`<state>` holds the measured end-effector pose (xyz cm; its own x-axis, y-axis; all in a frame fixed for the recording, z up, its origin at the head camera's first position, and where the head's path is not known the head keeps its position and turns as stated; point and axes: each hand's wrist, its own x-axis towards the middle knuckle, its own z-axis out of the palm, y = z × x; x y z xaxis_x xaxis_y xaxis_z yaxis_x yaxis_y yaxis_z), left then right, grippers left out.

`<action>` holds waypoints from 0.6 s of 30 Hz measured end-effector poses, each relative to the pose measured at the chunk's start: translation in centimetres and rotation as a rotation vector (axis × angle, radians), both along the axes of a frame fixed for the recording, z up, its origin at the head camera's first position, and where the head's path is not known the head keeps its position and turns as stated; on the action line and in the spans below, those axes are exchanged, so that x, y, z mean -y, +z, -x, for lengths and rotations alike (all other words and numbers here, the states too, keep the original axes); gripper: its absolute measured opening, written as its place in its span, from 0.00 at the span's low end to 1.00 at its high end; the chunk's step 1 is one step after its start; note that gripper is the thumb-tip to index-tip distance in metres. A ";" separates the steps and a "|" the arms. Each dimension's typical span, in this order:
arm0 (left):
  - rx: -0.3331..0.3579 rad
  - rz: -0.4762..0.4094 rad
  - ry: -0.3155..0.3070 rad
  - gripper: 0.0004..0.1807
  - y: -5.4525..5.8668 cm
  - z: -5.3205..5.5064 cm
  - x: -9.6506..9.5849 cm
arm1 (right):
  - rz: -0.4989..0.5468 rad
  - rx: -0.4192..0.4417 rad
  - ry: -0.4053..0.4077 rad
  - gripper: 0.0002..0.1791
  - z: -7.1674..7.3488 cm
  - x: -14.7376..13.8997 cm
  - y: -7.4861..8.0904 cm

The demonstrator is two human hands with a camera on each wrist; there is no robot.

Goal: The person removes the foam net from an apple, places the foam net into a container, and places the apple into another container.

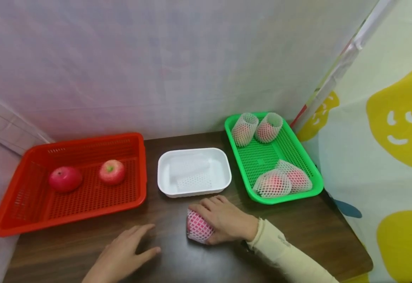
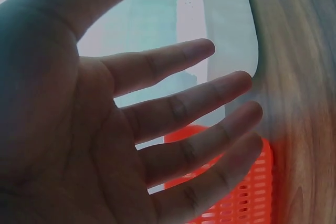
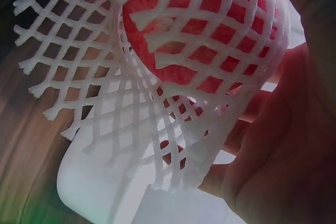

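Observation:
My right hand point(image 1: 225, 220) grips an apple in a white foam net point(image 1: 198, 227) over the table, in front of the white tray. In the right wrist view, the net's loose end point(image 3: 68, 51) flares out past the red apple point(image 3: 184, 30), and the fingers curl round its far side. To its left, my left hand point(image 1: 126, 251) hovers over the table with thumb and fingers spread. The left wrist view shows its palm point(image 2: 105, 124) bare, holding nothing. A white foam net point(image 1: 193, 181) lies flat in the white tray point(image 1: 167, 190).
On the left is a red basket point(image 1: 140, 169) with two apples point(image 1: 65, 179) in it. At the right a green basket point(image 1: 319, 186) holds several net-wrapped apples point(image 1: 273, 184). A pale curtain point(image 1: 191, 70) hangs behind the dark wooden table point(image 1: 319, 232).

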<state>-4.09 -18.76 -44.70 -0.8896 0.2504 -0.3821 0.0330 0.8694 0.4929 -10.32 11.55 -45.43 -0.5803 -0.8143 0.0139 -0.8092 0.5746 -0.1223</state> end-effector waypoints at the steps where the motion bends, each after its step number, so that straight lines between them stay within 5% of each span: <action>1: -0.012 -0.004 0.002 0.39 0.0 0.0 -0.1 | 0.005 -0.005 0.000 0.54 0.0 0.0 0.0; 5: -0.153 -0.089 0.005 0.28 -0.6 0.1 -0.8 | 0.019 -0.022 0.000 0.54 -0.1 0.2 0.2; 10: -0.343 -0.304 0.024 0.13 -2.2 0.6 -2.6 | 0.018 -0.017 0.014 0.56 -0.2 0.6 0.4; 13: -0.346 -0.437 0.040 0.13 -3.1 0.8 -3.8 | 0.021 -0.004 0.027 0.56 -0.4 0.9 0.4; 18: -0.254 -0.578 0.022 0.20 -4.0 0.7 -5.0 | 0.054 -0.003 0.038 0.56 -0.6 1.0 0.1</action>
